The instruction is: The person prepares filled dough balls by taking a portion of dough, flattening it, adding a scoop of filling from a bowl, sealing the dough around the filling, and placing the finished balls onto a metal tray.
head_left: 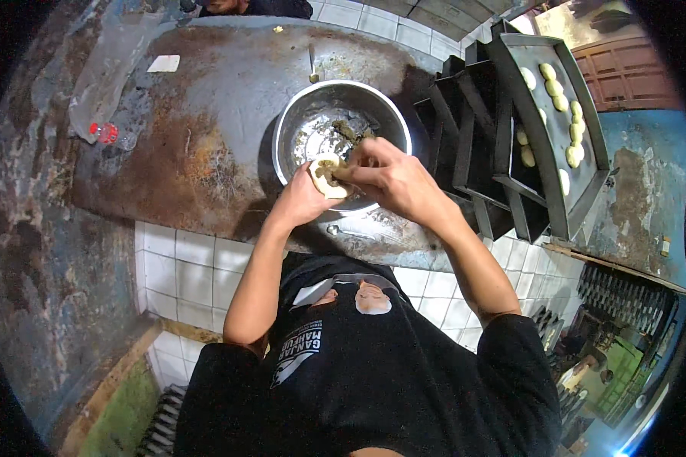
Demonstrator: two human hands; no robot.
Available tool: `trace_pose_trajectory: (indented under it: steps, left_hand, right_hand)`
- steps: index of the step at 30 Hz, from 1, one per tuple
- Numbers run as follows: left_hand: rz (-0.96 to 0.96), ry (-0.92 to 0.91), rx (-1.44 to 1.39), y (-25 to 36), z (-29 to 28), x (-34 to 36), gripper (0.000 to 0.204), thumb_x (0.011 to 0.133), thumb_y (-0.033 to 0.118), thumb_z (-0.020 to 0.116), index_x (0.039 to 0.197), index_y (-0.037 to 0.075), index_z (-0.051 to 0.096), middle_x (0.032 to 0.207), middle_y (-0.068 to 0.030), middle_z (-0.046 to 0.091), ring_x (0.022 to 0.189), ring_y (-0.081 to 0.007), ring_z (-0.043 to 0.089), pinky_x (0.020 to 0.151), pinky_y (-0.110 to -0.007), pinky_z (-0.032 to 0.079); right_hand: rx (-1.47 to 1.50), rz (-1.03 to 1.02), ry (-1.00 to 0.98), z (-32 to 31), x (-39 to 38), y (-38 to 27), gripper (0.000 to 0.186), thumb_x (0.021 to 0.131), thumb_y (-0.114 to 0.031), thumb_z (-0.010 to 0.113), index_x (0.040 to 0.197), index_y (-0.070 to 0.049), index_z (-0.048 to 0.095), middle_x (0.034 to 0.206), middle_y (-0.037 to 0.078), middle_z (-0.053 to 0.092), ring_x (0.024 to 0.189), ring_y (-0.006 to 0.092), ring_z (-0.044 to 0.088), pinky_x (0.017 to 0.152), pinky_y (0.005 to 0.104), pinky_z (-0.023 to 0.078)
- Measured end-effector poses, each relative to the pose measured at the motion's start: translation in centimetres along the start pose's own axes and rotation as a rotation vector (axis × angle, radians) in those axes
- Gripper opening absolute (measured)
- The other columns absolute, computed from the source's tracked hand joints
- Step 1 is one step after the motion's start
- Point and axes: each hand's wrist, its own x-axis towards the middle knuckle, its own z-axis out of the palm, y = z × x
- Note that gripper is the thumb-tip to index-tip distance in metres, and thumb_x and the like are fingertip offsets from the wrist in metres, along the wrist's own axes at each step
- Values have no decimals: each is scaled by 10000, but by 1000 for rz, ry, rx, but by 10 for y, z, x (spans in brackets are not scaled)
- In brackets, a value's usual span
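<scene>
My left hand [296, 202] is cupped round a pale piece of dough [320, 185], opened like a small cup with brownish-green filling inside. Over it, my right hand [401, 183] has its fingers pinched together, their tips at the dough's opening. Whatever those fingertips may hold is too small to make out. Both hands are above the near side of a large steel bowl [280, 135]. Dark greenish filling [349, 131] lies in clumps and smears on the bowl's bottom, partly hidden by my right hand.
Dark metal trays [476, 145] are stacked at the right; the top tray [545, 65] holds several pale dough pieces [575, 137]. Spoons [313, 68] [351, 231] lie beyond and before the bowl. A red-capped plastic bottle [114, 135] lies left. Another person [259, 7] is across the table.
</scene>
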Motion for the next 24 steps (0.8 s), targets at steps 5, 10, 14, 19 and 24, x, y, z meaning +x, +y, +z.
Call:
trace_pose_trajectory:
  steps: [5,10,14,19,24]
  left_hand:
    - [8,-74,16,-1,-6,6,403,801,164,860,1125,-24,713,1045,-134,784,970,-237,745,885,-377,581]
    - [18,113,130,24,-12,-6,427,797,210,888,1094,-44,715,1019,-206,773,950,-264,757,835,-413,583]
    - [-41,61,120,22,-13,-6,437,781,216,901,1088,-34,716,1019,-213,774,954,-277,764,841,-418,580]
    - [35,-77,-54,14,-16,1,440,773,229,909,1073,-32,721,1012,-196,777,963,-302,762,869,-412,577]
    - [-106,-232,182,46,-27,3,585,734,155,940,1230,12,665,1126,-91,746,1034,-161,689,919,-350,554]
  right_hand:
    - [55,58,-14,-15,16,-21,489,840,-69,709,1319,-165,723,1119,81,644,1046,303,656,908,419,572]
    - [-138,-108,-41,-2,11,-19,666,813,-28,680,1464,-160,630,1399,78,652,1253,276,605,1048,433,507]
    - [22,-84,-58,-8,4,-5,656,835,-66,699,1480,-146,609,1478,71,615,1344,283,569,1088,443,487]
    - [174,27,79,-23,14,-27,691,795,-271,869,1422,-88,644,1328,162,646,1270,357,611,1070,493,506]
    - [263,140,-3,-31,20,-27,529,780,-266,919,1213,-22,740,1130,159,683,986,328,697,889,426,568]
